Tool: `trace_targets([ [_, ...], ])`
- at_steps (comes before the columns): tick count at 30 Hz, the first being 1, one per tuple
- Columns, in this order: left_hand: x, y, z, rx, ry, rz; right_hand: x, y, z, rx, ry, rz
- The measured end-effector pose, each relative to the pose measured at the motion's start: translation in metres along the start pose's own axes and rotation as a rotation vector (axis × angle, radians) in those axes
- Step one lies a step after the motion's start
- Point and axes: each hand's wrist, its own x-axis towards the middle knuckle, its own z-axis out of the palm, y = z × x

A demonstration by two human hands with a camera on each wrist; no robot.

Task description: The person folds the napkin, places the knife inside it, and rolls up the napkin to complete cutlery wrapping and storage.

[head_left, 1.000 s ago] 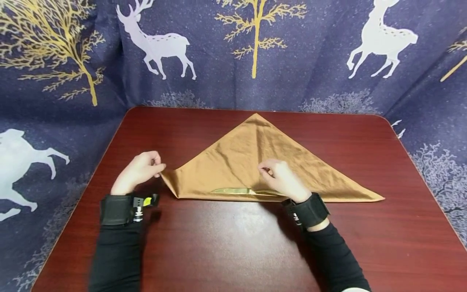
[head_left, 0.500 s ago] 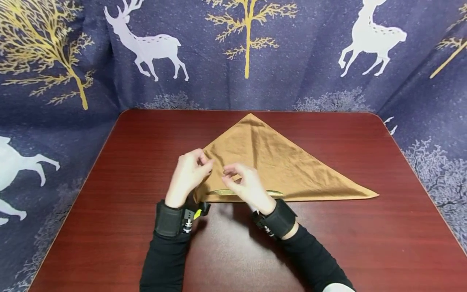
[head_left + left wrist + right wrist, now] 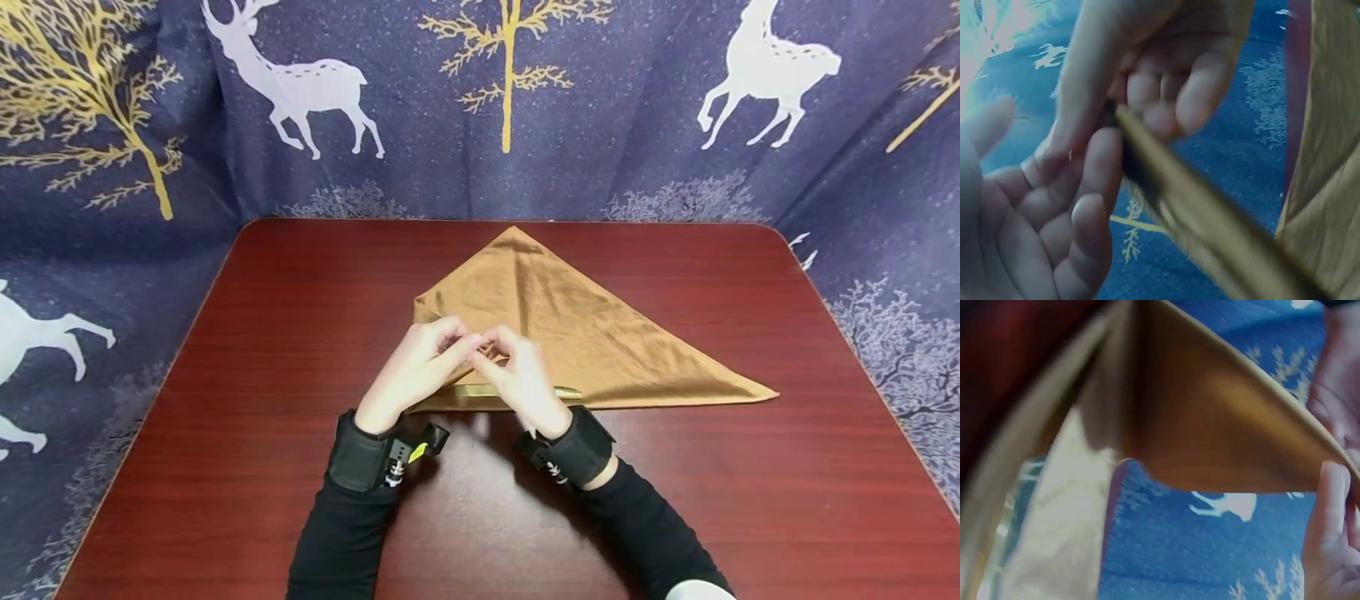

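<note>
A golden-brown cloth (image 3: pixel 577 325), folded into a triangle, lies on the table with its peak away from me. Its left part is lifted and turned inward, leaving a crease at the upper left. My left hand (image 3: pixel 416 371) pinches the lifted corner between thumb and fingers. Thumb and forefinger of my right hand (image 3: pixel 521 379) are bent to the same corner, fingertips against those of the left. In the left wrist view the raised cloth (image 3: pixel 1210 212) runs as a narrow, blurred strip from the fingertips. The right wrist view shows the cloth (image 3: pixel 1210 425) hanging slack from the hands.
Along the cloth's near edge lies a long, thin, shiny gold thing (image 3: pixel 567 392), partly hidden behind the right hand. The reddish-brown table (image 3: pixel 315 275) ends at a blue backdrop (image 3: pixel 420 108) printed with white deer and yellow trees.
My left hand has carried the cloth's left corner rightward to the middle, folding that side over. The right hand has moved left, and the fingertips of both hands now meet at the corner.
</note>
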Motion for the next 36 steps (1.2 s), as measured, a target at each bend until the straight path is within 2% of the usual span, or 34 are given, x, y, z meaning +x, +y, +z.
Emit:
trace_targets([
  [3,-0.002,-0.002,-0.006,-0.057,-0.024,0.013,0.000,-0.005,-0.010,0.058,-0.011,0.020],
  [5,-0.003,-0.006,-0.012,-0.069,-0.025,-0.010,0.000,-0.007,-0.018,0.057,-0.002,0.018],
  [9,-0.005,-0.021,-0.023,-0.007,-0.005,-0.110,-0.004,-0.004,-0.034,-0.102,0.050,-0.033],
  [13,-0.006,-0.041,-0.028,0.064,-0.024,-0.194,-0.011,0.007,-0.048,-0.245,0.046,-0.066],
  [18,-0.005,-0.062,-0.024,0.104,-0.146,-0.197,-0.023,0.023,-0.065,-0.378,-0.023,-0.039],
  [24,-0.004,-0.074,-0.014,0.201,-0.332,-0.150,-0.035,0.041,-0.078,-0.472,-0.182,0.042],
  [32,-0.001,-0.077,-0.004,0.332,-0.469,-0.139,-0.034,0.051,-0.082,-0.585,-0.302,0.051],
  [36,0.001,-0.078,0.000,0.364,-0.510,-0.126,-0.033,0.054,-0.082,-0.655,-0.346,0.039],
])
